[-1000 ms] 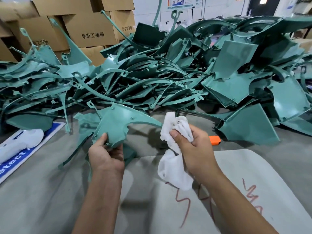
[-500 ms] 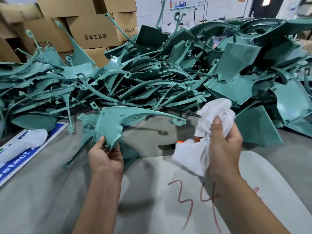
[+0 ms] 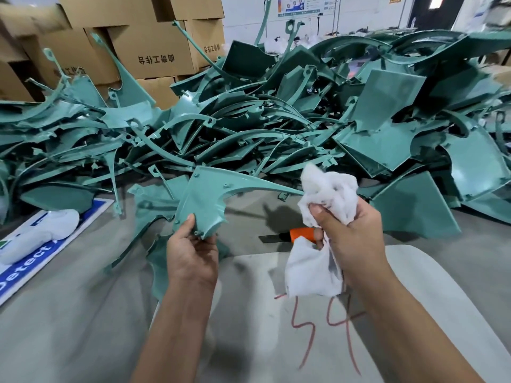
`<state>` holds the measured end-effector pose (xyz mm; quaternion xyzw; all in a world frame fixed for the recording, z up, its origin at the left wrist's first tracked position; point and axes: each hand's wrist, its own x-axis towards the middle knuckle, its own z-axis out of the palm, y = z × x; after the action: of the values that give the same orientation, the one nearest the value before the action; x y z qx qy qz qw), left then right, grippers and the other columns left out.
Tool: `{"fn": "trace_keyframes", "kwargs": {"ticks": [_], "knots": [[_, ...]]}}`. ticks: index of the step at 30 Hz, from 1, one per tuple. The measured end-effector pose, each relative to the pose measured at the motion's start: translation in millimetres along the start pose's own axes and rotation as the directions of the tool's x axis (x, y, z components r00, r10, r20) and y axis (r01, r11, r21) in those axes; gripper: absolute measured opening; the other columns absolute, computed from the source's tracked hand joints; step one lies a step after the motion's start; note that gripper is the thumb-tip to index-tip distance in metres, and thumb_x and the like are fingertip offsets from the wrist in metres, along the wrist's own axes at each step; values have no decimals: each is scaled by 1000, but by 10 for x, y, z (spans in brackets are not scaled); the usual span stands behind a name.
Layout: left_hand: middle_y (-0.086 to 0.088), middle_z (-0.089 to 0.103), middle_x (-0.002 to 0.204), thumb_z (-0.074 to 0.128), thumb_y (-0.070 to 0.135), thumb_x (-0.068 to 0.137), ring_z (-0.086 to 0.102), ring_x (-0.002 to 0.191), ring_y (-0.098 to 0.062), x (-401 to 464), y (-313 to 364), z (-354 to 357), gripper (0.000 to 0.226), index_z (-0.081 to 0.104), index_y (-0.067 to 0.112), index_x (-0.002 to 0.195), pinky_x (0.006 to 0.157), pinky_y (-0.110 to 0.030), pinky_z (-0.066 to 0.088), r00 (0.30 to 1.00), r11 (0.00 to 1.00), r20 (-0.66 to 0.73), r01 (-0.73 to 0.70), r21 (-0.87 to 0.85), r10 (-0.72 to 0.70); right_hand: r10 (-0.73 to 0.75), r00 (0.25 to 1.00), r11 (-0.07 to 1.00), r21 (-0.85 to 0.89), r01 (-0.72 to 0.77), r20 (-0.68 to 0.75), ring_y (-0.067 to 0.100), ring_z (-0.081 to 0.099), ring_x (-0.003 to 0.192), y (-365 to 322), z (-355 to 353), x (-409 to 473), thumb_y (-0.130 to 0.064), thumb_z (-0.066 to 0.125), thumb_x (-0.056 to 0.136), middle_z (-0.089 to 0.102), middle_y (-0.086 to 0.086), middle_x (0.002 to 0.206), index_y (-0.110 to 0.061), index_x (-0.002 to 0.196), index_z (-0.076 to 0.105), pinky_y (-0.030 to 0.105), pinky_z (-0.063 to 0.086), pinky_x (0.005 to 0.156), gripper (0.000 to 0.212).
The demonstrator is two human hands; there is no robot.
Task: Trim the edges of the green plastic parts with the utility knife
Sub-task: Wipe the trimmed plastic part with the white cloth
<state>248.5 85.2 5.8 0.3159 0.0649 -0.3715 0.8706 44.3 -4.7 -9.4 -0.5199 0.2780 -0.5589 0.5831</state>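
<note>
Your left hand pinched the part | right hand clutched the cloth | knife lay just beneath it, pointing left

Bright even indoor light; soft shadows; edges blurred, wide-angle curved.

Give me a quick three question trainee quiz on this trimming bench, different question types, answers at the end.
1. True or false: the right hand holds the knife.
2. Which hand grips the green part? A left, B right.
3. Fill in: the right hand holds a white ____.

Key: 1 false, the knife lies on the table behind the cloth. 2 A, the left hand. 3 cloth.
</note>
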Motion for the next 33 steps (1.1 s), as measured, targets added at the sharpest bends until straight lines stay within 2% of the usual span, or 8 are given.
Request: {"fn": "trace_keyframes", "kwargs": {"ticks": [6, 11, 13, 17, 20, 23, 28, 33], "knots": [[-9, 78, 81, 59, 1, 98, 76, 70, -17, 45, 118, -53, 9, 66, -2, 102, 57, -21, 58, 997, 996, -65, -41, -75, 36, -113, 969, 951, -260, 170, 221, 23, 57, 44, 0, -76, 6, -11, 70, 100, 62, 11, 63, -21, 84, 69, 39, 53, 47, 19], [-8, 78, 87, 55, 4, 101, 75, 71, -15, 68, 170, -97, 13, 66, 0, 105, 63, -18, 59, 998, 981, -49, -48, -188, 39, 76, 992, 994, 82, -67, -104, 17, 54, 43, -100, -80, 33, -37, 67, 100, 61, 6, 58, -22, 74, 72, 29, 49, 43, 30], [-7, 77, 77, 54, 4, 102, 73, 62, -13, 93, 238, -120, 12, 65, 1, 104, 58, -19, 58, 996, 977, -52, -84, -198, 75, -31, 987, 993, -119, 12, -160, 15, 59, 53, -97, -182, 76, -30, 69, 101, 66, -2, 65, -25, 77, 72, 32, 52, 46, 25], [-4, 75, 68, 53, 4, 103, 69, 51, -9, 134, 200, -126, 11, 63, 3, 104, 52, -21, 57, 993, 987, -55, -113, -113, 107, -68, 988, 636, -757, 149, 137, 15, 62, 98, 67, -109, -8, -57, 75, 85, 66, -9, 108, -28, 116, 67, 42, 56, 85, 43], [-6, 79, 82, 58, 4, 100, 75, 71, -17, 148, 171, -142, 14, 65, 6, 112, 59, -28, 61, 989, 991, -67, -130, -23, 129, -87, 990, 486, -863, 142, 114, 22, 38, 134, 110, -11, -54, -86, 59, 74, 42, -4, 141, -23, 145, 50, 47, 39, 114, 95], [-10, 76, 108, 61, 3, 97, 73, 92, -25, 141, 222, -179, 29, 64, 8, 126, 73, -36, 63, 980, 983, -92, -171, 60, 176, -284, 959, 406, -908, 105, -16, 33, 30, 142, 8, 7, -29, -84, 48, 85, 33, 3, 153, -18, 151, 47, 57, 33, 116, 93], [-11, 74, 121, 66, 11, 96, 73, 104, -29, -94, 387, -285, 39, 62, 10, 135, 95, -51, 58, 989, 981, -42, -133, 143, 140, -485, 807, 299, -804, 515, 336, 33, 49, 126, -259, 398, -61, -51, 54, 100, 58, 10, 132, -11, 135, 62, 47, 37, 107, 54], [-15, 75, 117, 48, 38, 106, 77, 89, -26, -510, 768, -420, 43, 62, 8, 133, 61, -38, 63, 984, 982, 30, -180, 52, 178, 28, 769, 490, -679, 546, 638, 20, 66, 83, -646, 1268, -352, -64, 40, 102, 69, -7, 83, -25, 97, 59, 42, 53, 77, 43]]}}
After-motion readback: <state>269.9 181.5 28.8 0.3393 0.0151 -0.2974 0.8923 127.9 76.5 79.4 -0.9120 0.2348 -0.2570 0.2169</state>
